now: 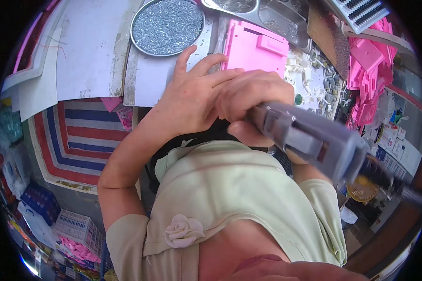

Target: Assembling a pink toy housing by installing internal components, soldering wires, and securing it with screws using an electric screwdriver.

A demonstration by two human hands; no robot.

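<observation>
My right hand (pixel 257 96) is closed around a grey electric screwdriver (pixel 316 138). Its body rises toward the camera at the lower right, and its tip is hidden below the hand. A pink plastic housing (pixel 255 49) with a raised rectangular block lies on the worktop just beyond my hands. Beside its near left corner, my left hand (pixel 190 96) has its fingers spread, with fingertips at the housing's edge. Part of that hand is covered by the right one.
A round metal dish (pixel 168 28) full of small screws stands at the far left of the housing. Behind is a metal compartment tray (pixel 281 21). Small white and dark parts (pixel 309 75) lie to the right, with pink plastic pieces (pixel 368 70) beyond. A striped cloth (pixel 86 136) hangs at the left.
</observation>
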